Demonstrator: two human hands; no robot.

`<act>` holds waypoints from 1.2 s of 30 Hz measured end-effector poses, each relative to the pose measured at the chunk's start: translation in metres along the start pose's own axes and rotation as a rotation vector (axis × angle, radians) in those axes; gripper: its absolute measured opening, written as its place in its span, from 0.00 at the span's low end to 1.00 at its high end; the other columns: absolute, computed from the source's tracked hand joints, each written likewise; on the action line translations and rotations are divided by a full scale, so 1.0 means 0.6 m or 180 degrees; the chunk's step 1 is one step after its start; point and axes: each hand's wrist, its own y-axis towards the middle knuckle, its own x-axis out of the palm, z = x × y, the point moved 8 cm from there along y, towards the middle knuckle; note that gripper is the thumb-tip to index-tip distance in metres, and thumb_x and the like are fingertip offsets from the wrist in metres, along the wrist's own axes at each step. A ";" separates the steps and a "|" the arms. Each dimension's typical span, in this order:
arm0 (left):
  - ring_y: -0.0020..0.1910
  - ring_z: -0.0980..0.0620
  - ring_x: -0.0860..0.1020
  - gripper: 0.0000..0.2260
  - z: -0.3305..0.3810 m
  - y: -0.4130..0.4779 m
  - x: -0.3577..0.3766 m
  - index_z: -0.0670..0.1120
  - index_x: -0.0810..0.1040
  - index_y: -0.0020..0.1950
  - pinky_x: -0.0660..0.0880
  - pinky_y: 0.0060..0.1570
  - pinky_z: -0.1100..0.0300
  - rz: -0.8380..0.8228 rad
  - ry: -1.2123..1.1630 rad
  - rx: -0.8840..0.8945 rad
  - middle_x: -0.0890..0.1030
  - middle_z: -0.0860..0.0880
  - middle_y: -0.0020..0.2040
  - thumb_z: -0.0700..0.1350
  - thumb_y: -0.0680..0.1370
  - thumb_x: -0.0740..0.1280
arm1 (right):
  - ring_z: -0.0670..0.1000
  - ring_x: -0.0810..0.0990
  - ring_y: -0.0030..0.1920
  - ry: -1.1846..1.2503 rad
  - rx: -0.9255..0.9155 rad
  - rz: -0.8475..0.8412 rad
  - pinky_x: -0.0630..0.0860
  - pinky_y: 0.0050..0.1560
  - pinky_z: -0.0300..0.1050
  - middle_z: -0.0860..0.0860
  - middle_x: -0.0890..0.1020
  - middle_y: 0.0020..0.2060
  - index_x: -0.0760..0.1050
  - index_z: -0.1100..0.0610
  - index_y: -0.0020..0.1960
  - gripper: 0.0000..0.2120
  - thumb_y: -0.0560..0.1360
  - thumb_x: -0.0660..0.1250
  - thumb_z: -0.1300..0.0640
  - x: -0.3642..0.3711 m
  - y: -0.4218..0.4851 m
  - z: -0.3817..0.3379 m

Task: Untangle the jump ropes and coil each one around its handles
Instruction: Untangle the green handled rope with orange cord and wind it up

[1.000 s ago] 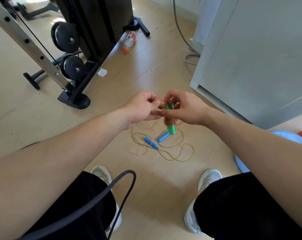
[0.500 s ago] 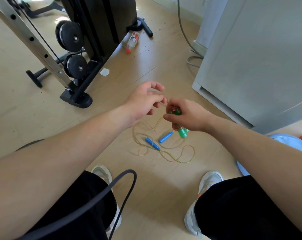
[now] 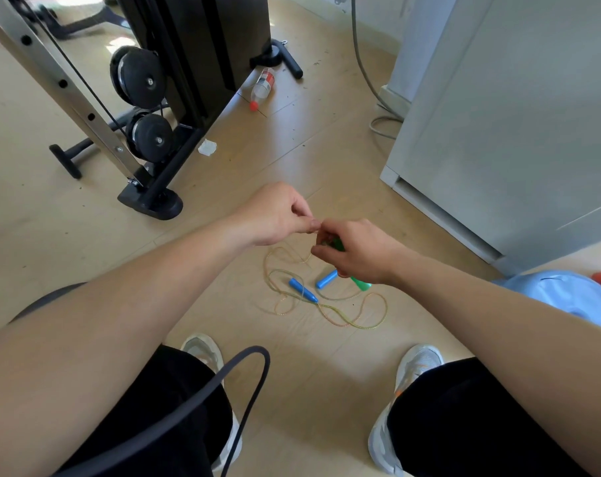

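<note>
My right hand (image 3: 355, 251) grips the green jump rope handles (image 3: 361, 284), held together above the floor; only their green ends show past my fingers. My left hand (image 3: 275, 215) pinches the thin rope right beside my right fingers. On the floor below lies a second jump rope (image 3: 343, 318), a thin multicoloured cord in loose loops. Its two blue handles (image 3: 304, 290) (image 3: 326, 278) lie close together among the loops.
A black weight machine (image 3: 175, 98) with pulleys stands at the back left. A plastic bottle (image 3: 262, 86) lies behind it. A grey cabinet (image 3: 516, 115) fills the right side. A light blue ball (image 3: 560, 301) sits at right. My shoes (image 3: 417, 370) flank the rope.
My left hand had opened and lifted away half a second ago; it has now come back down and pinches the rope at my right hand. The right hand has sunk slightly.
</note>
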 end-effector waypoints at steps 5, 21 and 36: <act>0.44 0.49 0.83 0.08 -0.016 0.004 -0.012 0.51 0.85 0.39 0.80 0.50 0.50 0.0131 0.0187 0.0051 0.85 0.50 0.39 0.52 0.77 0.73 | 0.48 0.79 0.32 -0.0432 -0.0081 0.0401 0.78 0.40 0.51 0.49 0.79 0.32 0.70 0.50 0.40 0.18 0.81 0.57 0.39 -0.010 0.003 -0.010; 0.45 0.46 0.83 0.11 -0.029 0.017 -0.046 0.51 0.86 0.39 0.80 0.50 0.48 0.0530 0.0138 -0.0161 0.86 0.48 0.40 0.55 0.77 0.71 | 0.55 0.76 0.34 -0.0298 0.0339 0.0956 0.69 0.31 0.44 0.51 0.77 0.31 0.74 0.53 0.40 0.11 0.76 0.58 0.48 -0.028 -0.008 -0.017; 0.34 0.53 0.73 0.14 0.002 0.033 -0.022 0.53 0.78 0.35 0.71 0.37 0.56 0.0552 0.0349 0.0120 0.75 0.54 0.31 0.57 0.78 0.68 | 0.53 0.78 0.35 -0.0432 0.0501 0.0724 0.75 0.36 0.46 0.49 0.79 0.33 0.74 0.53 0.38 0.22 0.81 0.53 0.40 -0.027 0.010 0.003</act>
